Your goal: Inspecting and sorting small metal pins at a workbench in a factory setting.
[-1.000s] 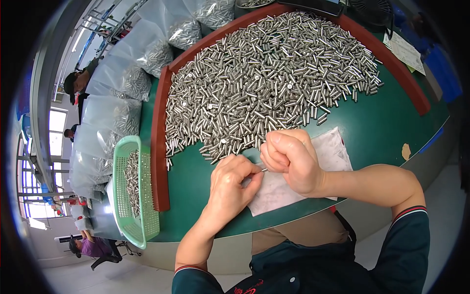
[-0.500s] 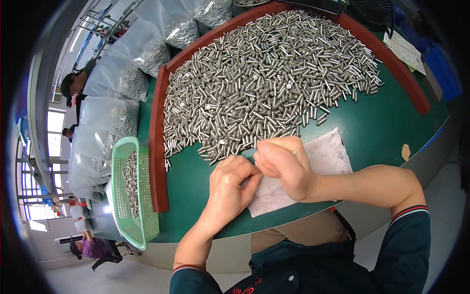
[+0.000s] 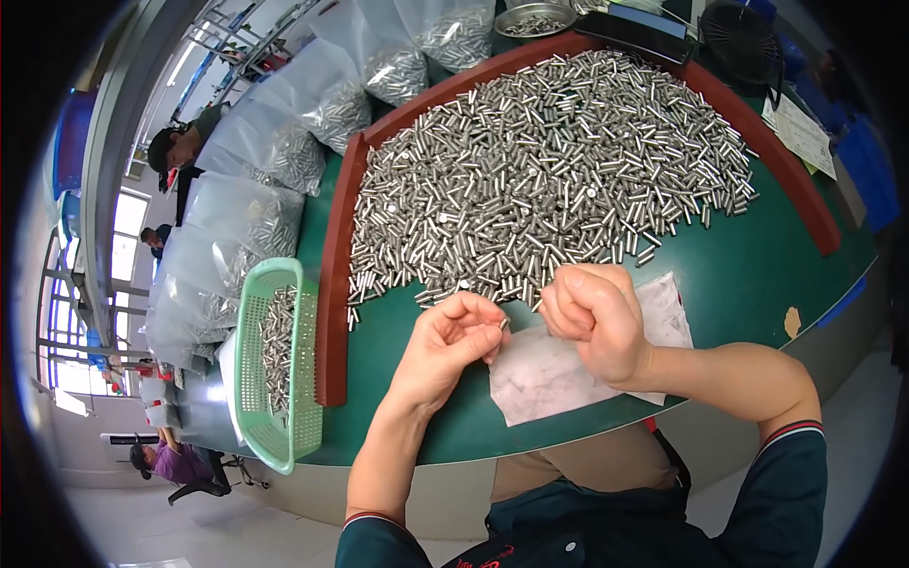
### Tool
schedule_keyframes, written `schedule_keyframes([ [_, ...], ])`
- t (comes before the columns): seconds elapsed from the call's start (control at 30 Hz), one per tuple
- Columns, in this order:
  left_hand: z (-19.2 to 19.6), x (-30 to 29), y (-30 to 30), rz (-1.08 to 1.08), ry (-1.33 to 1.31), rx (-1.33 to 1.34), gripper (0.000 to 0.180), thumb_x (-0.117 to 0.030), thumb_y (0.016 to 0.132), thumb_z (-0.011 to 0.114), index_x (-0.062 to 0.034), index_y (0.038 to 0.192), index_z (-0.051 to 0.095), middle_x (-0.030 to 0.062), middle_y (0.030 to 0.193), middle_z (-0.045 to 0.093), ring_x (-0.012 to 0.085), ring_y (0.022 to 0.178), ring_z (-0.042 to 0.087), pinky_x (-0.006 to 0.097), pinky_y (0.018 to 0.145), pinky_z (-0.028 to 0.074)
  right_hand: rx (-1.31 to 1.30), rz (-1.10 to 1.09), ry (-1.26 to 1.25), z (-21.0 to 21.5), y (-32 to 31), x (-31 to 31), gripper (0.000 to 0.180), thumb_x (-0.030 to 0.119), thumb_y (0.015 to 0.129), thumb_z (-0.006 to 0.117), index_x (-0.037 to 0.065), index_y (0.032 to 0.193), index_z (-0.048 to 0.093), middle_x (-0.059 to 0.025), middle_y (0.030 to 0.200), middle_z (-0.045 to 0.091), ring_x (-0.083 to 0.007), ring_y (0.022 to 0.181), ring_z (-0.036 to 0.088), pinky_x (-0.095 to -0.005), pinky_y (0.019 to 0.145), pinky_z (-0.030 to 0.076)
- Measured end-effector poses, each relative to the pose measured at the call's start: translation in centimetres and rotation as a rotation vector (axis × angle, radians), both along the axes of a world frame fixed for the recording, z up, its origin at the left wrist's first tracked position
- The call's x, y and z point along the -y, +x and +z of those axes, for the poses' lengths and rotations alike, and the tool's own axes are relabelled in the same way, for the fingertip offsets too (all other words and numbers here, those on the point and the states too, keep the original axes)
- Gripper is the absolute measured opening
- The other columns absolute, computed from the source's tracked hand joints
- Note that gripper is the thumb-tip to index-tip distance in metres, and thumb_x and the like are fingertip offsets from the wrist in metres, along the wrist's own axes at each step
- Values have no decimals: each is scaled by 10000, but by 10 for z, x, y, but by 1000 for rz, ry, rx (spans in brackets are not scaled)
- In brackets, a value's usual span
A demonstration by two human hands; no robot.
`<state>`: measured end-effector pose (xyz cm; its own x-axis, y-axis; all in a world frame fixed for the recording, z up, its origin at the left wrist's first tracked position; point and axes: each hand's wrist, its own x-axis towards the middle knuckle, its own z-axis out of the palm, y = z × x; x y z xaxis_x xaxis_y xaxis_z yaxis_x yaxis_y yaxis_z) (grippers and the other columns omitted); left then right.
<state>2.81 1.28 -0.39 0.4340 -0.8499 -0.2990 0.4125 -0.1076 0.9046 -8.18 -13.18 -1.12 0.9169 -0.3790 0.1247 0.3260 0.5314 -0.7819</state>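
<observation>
Between the thumb and fingertips of my left hand (image 3: 453, 343) is a small metal pin (image 3: 505, 324), only its end showing. My right hand (image 3: 598, 317) is curled into a fist to the right of it, a short gap away. Whatever lies inside that fist is hidden. Both hands are above a stained white cloth (image 3: 540, 379) at the table's near edge. Just beyond them spreads a large heap of short, shiny metal pins (image 3: 549, 170).
A red-brown raised border (image 3: 333, 284) curves round the heap on the green table (image 3: 729, 275). On the left stands a light green basket (image 3: 305, 417) with pins. Bags of pins (image 3: 284, 156) line the far left. A metal bowl (image 3: 511, 17), black tray (image 3: 634, 34) and fan (image 3: 739, 43) sit at the back.
My hands have come apart from touching; the left has turned, so the pin's end shows at its fingertips. The whole view has shifted slightly, with the scene lower and further right.
</observation>
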Motion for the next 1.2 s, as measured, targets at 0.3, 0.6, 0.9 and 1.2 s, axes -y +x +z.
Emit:
schedule_keyframes([
  [0.3, 3, -3, 13, 13, 13, -257, 211, -82, 821, 466, 45, 973, 539, 92, 784, 579, 118, 639, 510, 219, 608, 431, -25, 16, -8, 3, 1, 0, 359, 192, 830, 347, 95, 496, 260, 5, 418, 258, -80, 402, 182, -243, 402, 167],
  [0.6, 18, -18, 29, 140, 249, 497, 97, -81, 765, 560, -9, 700, 552, -44, 631, 474, 20, 544, 351, 185, 471, 284, -23, 17, -26, 2, 3, 1, 359, 192, 824, 349, 102, 490, 252, 8, 414, 248, -79, 402, 179, -243, 398, 169],
  [0.9, 1, -3, 6, 28, 405, 1273, 137, -68, 616, 687, -1, 660, 576, 71, 535, 495, 179, 449, 454, 292, 447, 373, -22, 0, -46, 3, 3, -1, 362, 193, 830, 347, 100, 490, 261, 7, 414, 255, -83, 400, 184, -243, 399, 171],
  [1.2, 2, 7, -15, -223, -18, 1227, 98, -17, 655, 640, -22, 741, 593, 78, 685, 557, 230, 597, 547, 304, 548, 441, -17, -17, -11, 4, 3, 1, 367, 197, 837, 349, 98, 493, 272, 9, 413, 261, -81, 395, 190, -243, 397, 172],
])
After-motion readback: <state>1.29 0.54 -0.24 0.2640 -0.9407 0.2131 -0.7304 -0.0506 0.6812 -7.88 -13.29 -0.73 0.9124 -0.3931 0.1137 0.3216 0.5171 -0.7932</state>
